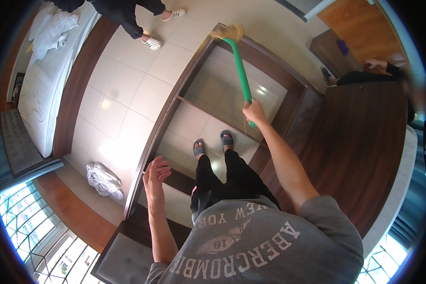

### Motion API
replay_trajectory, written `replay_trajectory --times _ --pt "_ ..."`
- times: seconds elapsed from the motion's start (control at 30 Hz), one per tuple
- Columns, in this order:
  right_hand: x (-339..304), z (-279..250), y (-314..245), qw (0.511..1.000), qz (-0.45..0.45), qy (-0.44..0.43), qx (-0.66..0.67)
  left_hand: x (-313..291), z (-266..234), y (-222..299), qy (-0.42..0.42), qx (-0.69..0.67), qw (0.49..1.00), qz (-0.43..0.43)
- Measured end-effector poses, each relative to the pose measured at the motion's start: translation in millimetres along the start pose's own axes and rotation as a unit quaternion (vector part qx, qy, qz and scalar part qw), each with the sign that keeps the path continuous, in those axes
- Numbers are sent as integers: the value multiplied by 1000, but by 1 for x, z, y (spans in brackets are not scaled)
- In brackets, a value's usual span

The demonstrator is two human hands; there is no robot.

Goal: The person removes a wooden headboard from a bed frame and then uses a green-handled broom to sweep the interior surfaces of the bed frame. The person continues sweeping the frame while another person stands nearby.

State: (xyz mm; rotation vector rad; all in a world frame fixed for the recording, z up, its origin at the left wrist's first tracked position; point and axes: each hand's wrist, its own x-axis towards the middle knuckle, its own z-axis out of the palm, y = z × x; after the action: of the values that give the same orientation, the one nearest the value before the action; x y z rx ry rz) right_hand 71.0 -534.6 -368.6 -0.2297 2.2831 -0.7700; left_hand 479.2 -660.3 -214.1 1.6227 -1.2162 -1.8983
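Observation:
My right hand [254, 112] is closed around the lower end of a green-handled brush [241, 71], held out ahead of me. Its straw-coloured bristles [228, 31] are over the far corner of a dark wooden bed frame [175, 102]. My left hand [156, 177] is raised beside the frame's left rail, fingers apart and slightly curled, holding nothing. I stand inside the frame in grey slippers [199, 148], on the tiled floor. One crossbar [217, 118] of the frame runs in front of my feet.
A bed with a white mattress [57, 75] stands at the left. White cloth [104, 181] lies bundled on the tiles. One person in dark trousers [123, 16] stands at the far left; another person's leg [369, 78] shows at the right, behind a large dark wooden panel [350, 151].

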Motion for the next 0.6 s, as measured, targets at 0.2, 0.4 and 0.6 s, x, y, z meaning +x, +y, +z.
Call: replay_trajectory --times 0.2,0.4,0.6 --pt "-3 -5 -10 994 36 -10 -101 -14 -54 -11 20 -16 1000 -18" --pt "-67 -15 51 973 -102 107 -176 -8 -83 -26 59 -54 996 -30" --pt "-8 0 -26 961 -101 87 -243 2 -67 -17 27 -41 999 -23"
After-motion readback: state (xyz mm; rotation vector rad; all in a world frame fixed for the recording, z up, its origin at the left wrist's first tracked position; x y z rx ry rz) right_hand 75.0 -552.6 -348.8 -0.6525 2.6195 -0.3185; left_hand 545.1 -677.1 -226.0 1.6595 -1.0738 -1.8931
